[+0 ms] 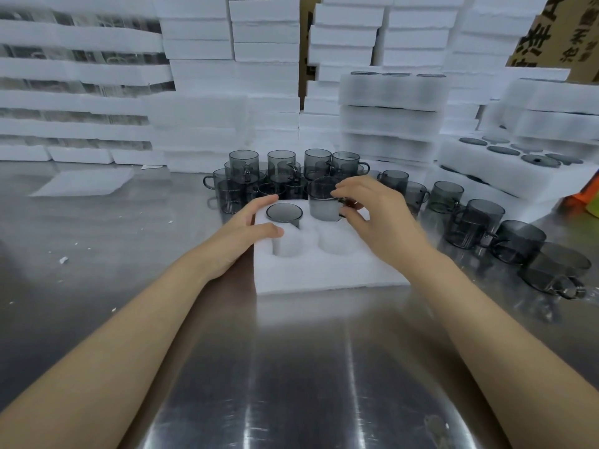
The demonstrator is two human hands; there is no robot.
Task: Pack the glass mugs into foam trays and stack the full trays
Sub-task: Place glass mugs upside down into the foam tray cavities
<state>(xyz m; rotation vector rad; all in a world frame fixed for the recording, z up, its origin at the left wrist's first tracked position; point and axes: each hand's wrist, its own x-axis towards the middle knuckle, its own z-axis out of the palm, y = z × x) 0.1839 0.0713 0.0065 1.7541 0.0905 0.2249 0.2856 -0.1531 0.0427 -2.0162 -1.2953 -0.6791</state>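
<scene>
A white foam tray (324, 270) lies on the steel table in front of me. One grey glass mug (284, 212) sits sunk in its far left pocket. My right hand (379, 218) pinches a second grey mug (324, 202) by its handle side, the mug standing partly into the far right pocket. My left hand (249, 231) rests on the tray's left edge, thumb lying on the foam top. The two near pockets hold nothing.
A cluster of loose grey mugs (278, 170) stands behind the tray, and a row of mugs (479, 225) runs along the right. Packed foam trays (392, 118) are stacked at the back right; foam stacks (207, 76) wall the back. A thin foam sheet (84, 183) lies left.
</scene>
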